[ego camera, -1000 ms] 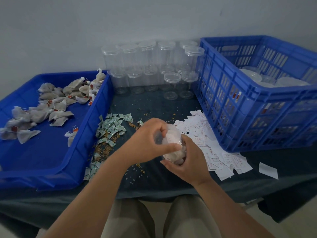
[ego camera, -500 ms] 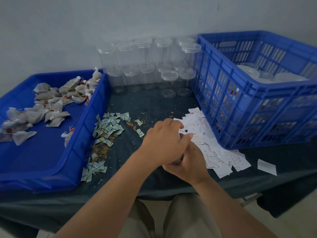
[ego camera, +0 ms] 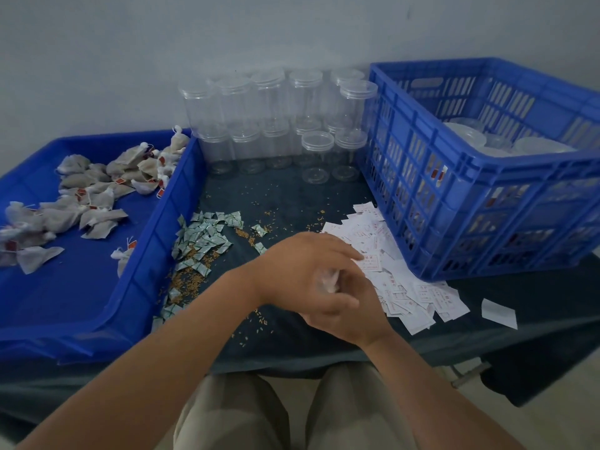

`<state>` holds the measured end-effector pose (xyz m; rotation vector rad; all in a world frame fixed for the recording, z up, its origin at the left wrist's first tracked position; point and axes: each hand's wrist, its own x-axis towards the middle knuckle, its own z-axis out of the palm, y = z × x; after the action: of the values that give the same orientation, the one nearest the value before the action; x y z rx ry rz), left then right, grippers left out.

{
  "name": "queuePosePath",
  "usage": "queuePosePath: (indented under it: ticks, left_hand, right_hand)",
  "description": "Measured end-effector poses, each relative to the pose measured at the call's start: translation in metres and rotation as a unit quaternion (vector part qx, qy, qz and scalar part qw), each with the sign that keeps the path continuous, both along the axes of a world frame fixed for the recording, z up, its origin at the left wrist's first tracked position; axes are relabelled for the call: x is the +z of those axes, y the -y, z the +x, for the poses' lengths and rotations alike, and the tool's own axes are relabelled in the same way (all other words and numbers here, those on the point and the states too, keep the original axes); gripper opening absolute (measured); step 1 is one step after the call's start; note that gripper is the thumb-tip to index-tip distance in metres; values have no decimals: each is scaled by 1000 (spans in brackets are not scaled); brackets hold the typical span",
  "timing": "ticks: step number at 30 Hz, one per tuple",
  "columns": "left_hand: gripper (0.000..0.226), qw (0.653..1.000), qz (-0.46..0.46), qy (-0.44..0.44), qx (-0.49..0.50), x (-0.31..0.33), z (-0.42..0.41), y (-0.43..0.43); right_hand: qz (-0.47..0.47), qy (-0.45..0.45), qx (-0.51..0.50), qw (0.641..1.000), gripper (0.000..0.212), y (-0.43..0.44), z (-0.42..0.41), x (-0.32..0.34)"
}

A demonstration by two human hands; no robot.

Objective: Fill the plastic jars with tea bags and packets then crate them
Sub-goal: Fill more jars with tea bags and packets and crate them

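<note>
The jar (ego camera: 328, 282), blurred and mostly hidden, sits between both hands, left of the blue crate's (ego camera: 418, 131) near corner and above the tabletop (ego camera: 292, 196). The left hand (ego camera: 298, 274) lies over it, fingers and thumb curled round it. The right hand (ego camera: 360, 323) grips it from below, fingers closed on it. White paper slips (ego camera: 399, 287) lie against the crate's front wall. Empty jars (ego camera: 276, 125) stand stacked just left of the crate. Green packets (ego camera: 203, 241) lie farther left, and beyond them tea bags (ego camera: 91, 196) lie in a blue tray (ego camera: 97, 303).
</note>
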<state>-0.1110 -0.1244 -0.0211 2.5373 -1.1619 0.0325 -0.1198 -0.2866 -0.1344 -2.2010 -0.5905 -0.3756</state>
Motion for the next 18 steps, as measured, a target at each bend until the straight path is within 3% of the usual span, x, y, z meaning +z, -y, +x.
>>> queuePosePath:
  ticks: [2,3,5,7,10,12,15,18]
  left_hand:
    - [48,994,-87,11,71,6,0,0]
    - [53,984,-89,37,148,7,-1,2]
    - [81,950,2,32,312,5,-5,10]
    - [96,922,79,-58,375,-3,-8,19]
    - [70,933,70,-104,336,-16,-4,27]
    - [53,959,73,-84,261,-13,0,23]
    - [54,974,69,-131,168,3,9,5]
    - [69,971,95,-135,175,6,6,6]
  right_hand:
    - [45,-33,5,998,69,1,0,3]
    - [55,-44,4,998,76,1,-1,4]
    - [59,-49,8,997,77,0,-2,5]
    - [46,-41,12,998,63,-2,-4,6]
    - [39,-45,8,998,51,-1,-4,5]
    - [48,-51,-1,998,66,0,-4,4]
    - [62,-60,-9,996,78,-2,-5,5]
    - [62,-48,-4,997,74,-5,-1,-1]
